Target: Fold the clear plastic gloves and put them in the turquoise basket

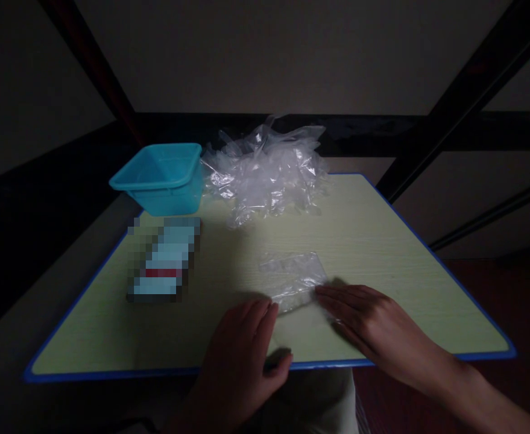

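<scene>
A flattened, folded piece of clear plastic film [294, 277] lies on the table in front of me, creased and shiny. My left hand [246, 346] rests at its near left corner, fingertips touching the edge and thumb held apart. At the right edge, my right hand [359, 316] lies low with its fingers stretched out flat, the tips against the film. Neither hand grips anything that I can see. Farther back sits a loose heap of crumpled clear plastic pieces [265, 175]; whether these are bags or gloves, I cannot tell.
A turquoise plastic basin [165, 193] stands at the back left, beside the heap. Nearer, a phone-like slab [167, 256] with a blurred-out screen lies on the left. The pale yellow table [382, 253] has a blue rim. A wall rises behind it.
</scene>
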The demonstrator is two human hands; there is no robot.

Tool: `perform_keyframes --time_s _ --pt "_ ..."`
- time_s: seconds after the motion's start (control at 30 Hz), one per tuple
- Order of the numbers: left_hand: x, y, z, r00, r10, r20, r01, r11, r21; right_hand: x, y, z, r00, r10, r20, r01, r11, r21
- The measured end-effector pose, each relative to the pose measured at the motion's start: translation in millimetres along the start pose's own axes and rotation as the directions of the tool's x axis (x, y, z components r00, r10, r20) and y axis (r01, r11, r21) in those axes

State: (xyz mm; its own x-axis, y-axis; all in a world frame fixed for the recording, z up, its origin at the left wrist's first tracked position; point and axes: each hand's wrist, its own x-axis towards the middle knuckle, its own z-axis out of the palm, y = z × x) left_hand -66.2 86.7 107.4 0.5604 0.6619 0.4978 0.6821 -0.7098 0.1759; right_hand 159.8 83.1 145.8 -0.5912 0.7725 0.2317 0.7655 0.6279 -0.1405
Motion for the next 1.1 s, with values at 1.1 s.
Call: perform_keyframes --time_s 1.1 --pt "60 -36 -3.0 0.736 -0.478 0.48 0.661 0.66 -0.356 50 63 13 0.946 0.211 0.247 -0.325 0.61 0.723"
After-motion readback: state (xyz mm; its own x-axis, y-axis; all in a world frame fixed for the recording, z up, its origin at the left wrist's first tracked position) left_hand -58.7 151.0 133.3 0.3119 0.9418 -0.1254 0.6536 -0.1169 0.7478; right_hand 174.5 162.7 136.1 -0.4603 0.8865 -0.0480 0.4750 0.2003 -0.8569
